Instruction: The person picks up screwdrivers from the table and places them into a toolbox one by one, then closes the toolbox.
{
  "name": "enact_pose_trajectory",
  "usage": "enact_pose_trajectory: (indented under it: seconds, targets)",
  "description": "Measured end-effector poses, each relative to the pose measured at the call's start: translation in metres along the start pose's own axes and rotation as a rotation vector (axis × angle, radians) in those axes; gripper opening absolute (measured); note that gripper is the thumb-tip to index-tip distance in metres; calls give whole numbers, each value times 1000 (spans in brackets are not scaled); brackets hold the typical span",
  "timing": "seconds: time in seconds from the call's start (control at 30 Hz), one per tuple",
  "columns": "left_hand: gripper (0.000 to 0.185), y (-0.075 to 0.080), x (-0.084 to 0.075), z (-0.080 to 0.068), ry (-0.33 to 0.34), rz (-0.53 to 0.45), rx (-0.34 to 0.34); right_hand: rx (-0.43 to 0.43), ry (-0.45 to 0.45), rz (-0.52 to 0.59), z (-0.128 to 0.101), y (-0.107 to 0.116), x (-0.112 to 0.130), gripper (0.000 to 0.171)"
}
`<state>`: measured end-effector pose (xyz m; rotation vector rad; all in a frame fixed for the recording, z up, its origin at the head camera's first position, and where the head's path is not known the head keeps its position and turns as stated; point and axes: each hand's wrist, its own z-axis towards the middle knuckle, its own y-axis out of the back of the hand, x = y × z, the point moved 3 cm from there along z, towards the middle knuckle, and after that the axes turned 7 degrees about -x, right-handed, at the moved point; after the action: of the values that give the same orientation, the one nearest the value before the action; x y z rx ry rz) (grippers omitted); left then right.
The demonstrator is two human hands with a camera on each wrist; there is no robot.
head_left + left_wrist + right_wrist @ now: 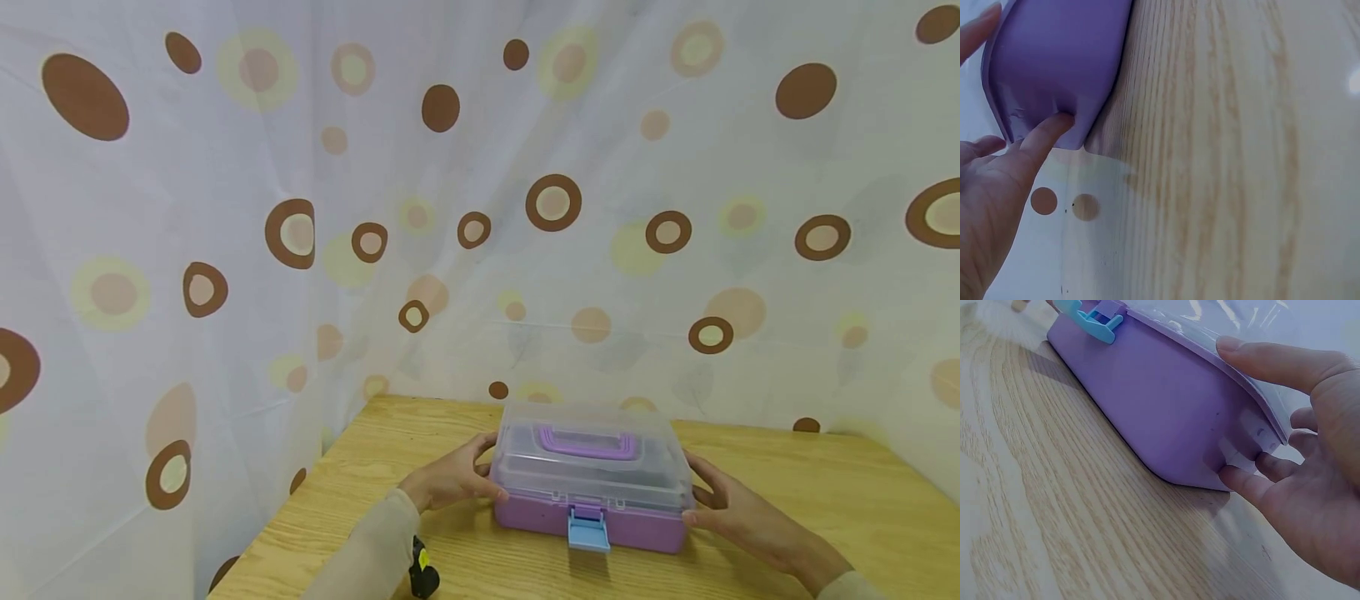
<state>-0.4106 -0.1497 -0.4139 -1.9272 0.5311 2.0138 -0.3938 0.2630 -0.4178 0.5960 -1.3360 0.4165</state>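
A storage box (588, 521) with a purple base, a clear lid (517, 467) and a purple carry handle (588, 450) sits on the wooden table. Its lid is down, while the light-blue latch (588, 531) at the front hangs flipped outward. My left hand (456, 479) holds the box's left end, thumb at the front corner; in the left wrist view a fingertip touches the purple end wall (1054, 56). Gripping the right end is my right hand (735, 510). The right wrist view shows its thumb by the lid's rim and several fingertips against the purple side.
Wood-grain table (795, 475) extends on both sides of the box. Beside the left sleeve is a small black object (424, 575) with a yellow patch, partly hidden, its kind unclear. A white curtain (480, 158) with brown and yellow circles hangs behind and to the left.
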Motion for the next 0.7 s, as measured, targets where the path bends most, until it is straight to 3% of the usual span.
enact_pose_trajectory:
  seconds: [0.33, 0.7]
  targets:
    - [102, 0, -3, 0, -26, 22, 14, -30, -25, -55, -2, -1, 2, 93]
    - [106, -3, -6, -8, -54, 61, 1, -90, -62, -197, -7, 2, 6, 91]
